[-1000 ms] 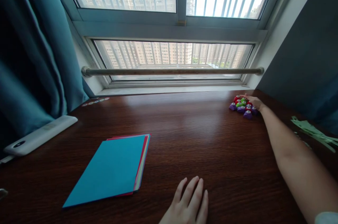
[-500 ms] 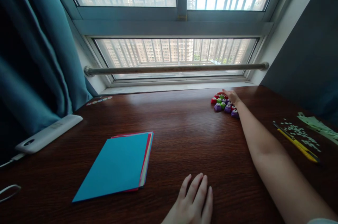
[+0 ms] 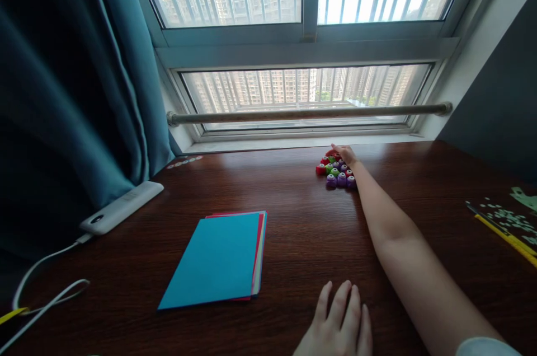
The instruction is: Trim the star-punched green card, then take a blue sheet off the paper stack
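Observation:
Small red, green and purple pieces with pale round eye-like tops stand bunched together toward the far side of the brown table. My right hand reaches around their far right edge, fingers stretched out and touching the bunch; some fingertips are hidden behind the pieces. My right forearm borders the bunch on its right. Near the table's front edge, my left hand lies flat on the wood, fingers extended and nothing under them that I can see. A stack of coloured paper, blue sheet on top, lies to its left.
A white power strip-like device with a white cable lies by the blue curtain. Right of my arm are yellow pencil-like sticks, pale green scraps and a green strip. A rail crosses the window.
My right hand and the coloured pieces have shifted left across the table, and the front purple ones sit in a straighter row. The view has turned left. My left hand stays flat.

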{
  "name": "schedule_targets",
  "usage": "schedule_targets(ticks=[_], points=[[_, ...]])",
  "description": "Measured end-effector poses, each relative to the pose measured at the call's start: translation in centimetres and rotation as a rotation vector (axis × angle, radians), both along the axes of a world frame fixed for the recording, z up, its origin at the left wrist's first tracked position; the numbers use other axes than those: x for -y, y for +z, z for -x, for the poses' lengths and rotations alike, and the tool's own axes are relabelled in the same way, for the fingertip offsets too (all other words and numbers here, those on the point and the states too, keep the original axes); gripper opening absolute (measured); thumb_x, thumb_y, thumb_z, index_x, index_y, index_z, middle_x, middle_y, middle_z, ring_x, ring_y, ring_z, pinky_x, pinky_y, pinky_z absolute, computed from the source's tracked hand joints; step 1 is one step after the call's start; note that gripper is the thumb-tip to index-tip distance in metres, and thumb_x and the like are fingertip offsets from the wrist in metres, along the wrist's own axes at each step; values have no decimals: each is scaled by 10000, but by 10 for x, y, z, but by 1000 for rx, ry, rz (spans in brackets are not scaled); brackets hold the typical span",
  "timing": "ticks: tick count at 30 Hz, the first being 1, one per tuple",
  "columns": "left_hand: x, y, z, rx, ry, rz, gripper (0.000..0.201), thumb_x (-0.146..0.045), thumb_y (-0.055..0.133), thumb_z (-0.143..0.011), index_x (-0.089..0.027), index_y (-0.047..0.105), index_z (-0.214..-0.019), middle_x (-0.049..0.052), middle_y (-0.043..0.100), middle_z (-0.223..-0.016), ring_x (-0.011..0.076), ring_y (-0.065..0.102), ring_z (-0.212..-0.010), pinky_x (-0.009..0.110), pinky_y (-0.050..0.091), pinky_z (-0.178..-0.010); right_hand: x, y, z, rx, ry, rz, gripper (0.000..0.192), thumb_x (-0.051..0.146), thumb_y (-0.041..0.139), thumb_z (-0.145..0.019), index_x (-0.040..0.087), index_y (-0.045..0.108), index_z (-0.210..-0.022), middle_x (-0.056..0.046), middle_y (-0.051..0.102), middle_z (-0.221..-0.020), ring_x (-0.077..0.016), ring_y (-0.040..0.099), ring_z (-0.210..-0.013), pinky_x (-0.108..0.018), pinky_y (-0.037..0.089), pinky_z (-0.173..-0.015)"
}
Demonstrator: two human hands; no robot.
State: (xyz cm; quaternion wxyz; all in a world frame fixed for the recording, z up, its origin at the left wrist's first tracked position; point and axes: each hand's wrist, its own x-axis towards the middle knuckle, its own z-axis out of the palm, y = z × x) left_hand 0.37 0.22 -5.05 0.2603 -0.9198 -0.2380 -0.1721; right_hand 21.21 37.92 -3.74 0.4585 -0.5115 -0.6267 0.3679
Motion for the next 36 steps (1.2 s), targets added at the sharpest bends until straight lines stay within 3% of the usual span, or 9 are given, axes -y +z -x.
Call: schedule_targets(ticks=[9,14,17,21,24,27,29,32,36], points=[[0,-3,-3,74,15,-57,284,-314,489,-872,-128,551,-1078,100,605,-1089,270,529,-1037,436,275,-958,6,8,34,5,55,-19,463,544,489,-779,147,699,-666,-78,694,-756,-230,621,-795,-322,439,-795],[2,10,0,65,-12,69,501,-504,335,-897,-100,541,-1111,145,575,-1142,293,511,-1065,426,322,-916,25,25,23,22,-83,-132,481,530,393,-821,157,662,-682,-77,684,-801,-196,608,-810,-295,419,-813],[5,20,3,14,-13,181,495,-452,304,-917,-76,506,-1167,166,537,-1198,310,477,-1118,434,331,-923,54,37,7,75,-262,-209,480,530,381,-823,177,556,-548,-63,607,-602,-181,555,-658,-290,401,-691],[11,35,6,-43,21,365,512,-427,253,-933,-72,429,-1257,179,439,-1305,327,384,-1210,464,305,-973,126,45,-4,154,-437,-281,503,522,383,-829,198,309,-450,15,257,-403,-125,316,-470,-280,244,-519],[15,44,8,-51,51,463,509,-419,247,-937,-90,387,-1299,169,387,-1351,325,329,-1250,476,287,-1000,201,42,2,207,-300,-304,524,527,478,-791,176,264,-465,32,216,-468,-87,221,-471,-265,177,-493],[18,47,6,-28,74,484,501,-426,278,-929,-108,390,-1300,157,379,-1358,325,317,-1256,486,290,-1006,278,30,14,270,45,-297,489,424,440,-861,162,246,-496,38,204,-492,-68,203,-465,-242,170,-467],[18,46,4,-3,67,456,475,-417,321,-919,-112,427,-1268,150,423,-1319,321,346,-1236,487,302,-1004,316,21,22,308,188,-356,452,322,399,-899,152,269,-501,42,237,-478,-60,226,-445,-226,186,-458],[18,44,0,26,-7,375,353,-352,398,-901,-118,536,-1127,120,559,-1133,277,468,-1125,458,332,-998,343,13,26,521,424,-603,340,216,417,-878,144,390,-547,30,380,-520,-67,302,-471,-236,204,-491],[19,55,11,74,-102,242,226,-184,458,-873,-110,582,-1047,94,616,-1041,216,550,-1019,364,419,-940,341,11,22,635,445,-740,310,202,430,-869,149,426,-563,23,447,-529,-76,325,-467,-253,197,-486]])
